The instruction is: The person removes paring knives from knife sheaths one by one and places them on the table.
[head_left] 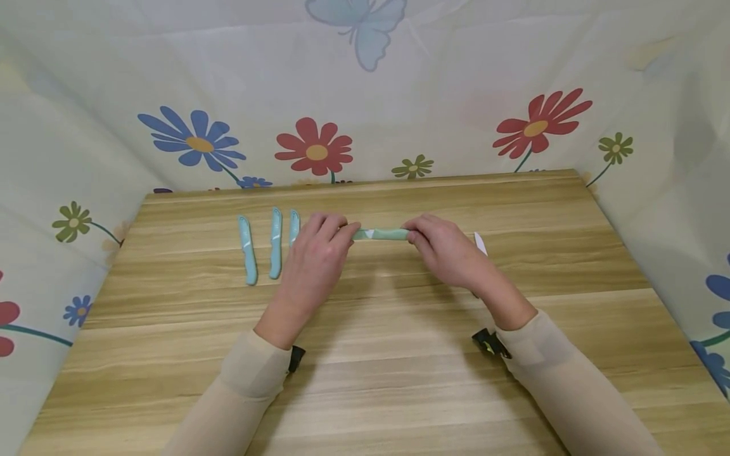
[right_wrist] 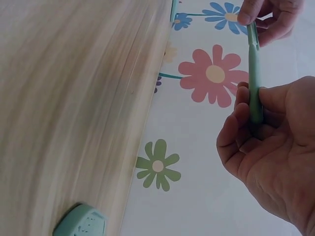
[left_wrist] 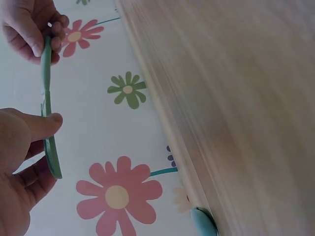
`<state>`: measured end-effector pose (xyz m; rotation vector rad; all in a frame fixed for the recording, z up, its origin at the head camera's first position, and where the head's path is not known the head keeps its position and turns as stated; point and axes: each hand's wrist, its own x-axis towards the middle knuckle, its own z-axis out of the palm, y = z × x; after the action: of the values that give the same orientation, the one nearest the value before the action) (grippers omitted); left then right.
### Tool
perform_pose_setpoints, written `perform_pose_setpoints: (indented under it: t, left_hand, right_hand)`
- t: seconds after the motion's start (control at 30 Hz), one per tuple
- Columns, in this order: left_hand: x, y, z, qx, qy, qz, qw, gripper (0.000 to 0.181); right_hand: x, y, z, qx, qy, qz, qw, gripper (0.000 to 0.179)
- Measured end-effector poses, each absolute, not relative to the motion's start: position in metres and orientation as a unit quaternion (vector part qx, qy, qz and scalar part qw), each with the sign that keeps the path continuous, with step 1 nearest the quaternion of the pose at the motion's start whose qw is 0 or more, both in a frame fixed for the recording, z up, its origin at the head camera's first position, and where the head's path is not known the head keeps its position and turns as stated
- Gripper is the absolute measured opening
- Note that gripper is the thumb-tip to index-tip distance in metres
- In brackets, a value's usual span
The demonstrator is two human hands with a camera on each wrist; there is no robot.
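Note:
A small green paring knife (head_left: 390,234) in a matching green sheath (left_wrist: 53,160) is held level above the table, crosswise between both hands. My left hand (head_left: 316,259) pinches the sheathed end between thumb and fingers. At the other end, my right hand (head_left: 447,250) grips the handle (right_wrist: 255,93). A pale triangle of blade shows in the head view where handle and sheath meet. Past the right wrist lies something with a white blade (head_left: 480,243), its lower part hidden by the hand and arm.
Left of the left hand, blue sheathed knives lie in a row: one outermost (head_left: 248,250), one in the middle (head_left: 275,244), and one (head_left: 294,225) partly covered by that hand. A green piece with small holes (right_wrist: 81,221) sits on the wooden table (head_left: 376,380). Flowered cloth (head_left: 456,95) surrounds the table.

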<state>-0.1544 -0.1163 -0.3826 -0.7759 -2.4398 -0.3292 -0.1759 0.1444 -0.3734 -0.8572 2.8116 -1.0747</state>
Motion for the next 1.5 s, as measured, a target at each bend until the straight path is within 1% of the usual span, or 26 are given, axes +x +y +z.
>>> perform_pose_setpoints:
  t: [0.43, 0.63, 0.77, 0.87, 1.0, 1.1, 1.2, 1.33, 1.5]
  left_hand:
    - [-0.153, -0.115, -0.381, -0.287, -0.910, -0.120, 0.273, 0.026]
    - [-0.153, -0.116, -0.381, -0.277, -0.919, -0.111, 0.257, 0.025]
    - [-0.152, -0.116, -0.381, -0.267, -0.927, -0.101, 0.243, 0.026]
    - [-0.151, -0.116, -0.380, -0.260, -0.932, -0.095, 0.233, 0.027]
    - [-0.150, -0.115, -0.380, -0.258, -0.935, -0.092, 0.224, 0.029]
    - [-0.149, -0.114, -0.380, -0.260, -0.935, -0.092, 0.222, 0.027]
    - [-0.148, -0.113, -0.379, -0.264, -0.934, -0.092, 0.223, 0.026]
    - [-0.145, -0.110, -0.378, -0.270, -0.933, -0.088, 0.222, 0.025]
    - [-0.143, -0.108, -0.377, -0.271, -0.934, -0.082, 0.217, 0.023]
  right_hand:
    - [-0.176, 0.143, -0.376, -0.276, 0.897, -0.346, -0.003, 0.022]
    - [-0.175, 0.142, -0.376, -0.280, 0.898, -0.339, -0.014, 0.028]
    - [-0.175, 0.142, -0.377, -0.302, 0.900, -0.309, -0.056, 0.040]
    - [-0.174, 0.140, -0.378, -0.334, 0.901, -0.256, -0.108, 0.047]
    - [-0.172, 0.137, -0.379, -0.378, 0.892, -0.169, -0.184, 0.049]
    - [-0.170, 0.134, -0.380, -0.394, 0.884, -0.128, -0.217, 0.048]
    - [-0.168, 0.131, -0.381, -0.400, 0.880, -0.115, -0.228, 0.046]
    - [-0.165, 0.127, -0.384, -0.409, 0.876, -0.109, -0.229, 0.041]
    - [-0.164, 0.125, -0.386, -0.415, 0.875, -0.102, -0.228, 0.031]
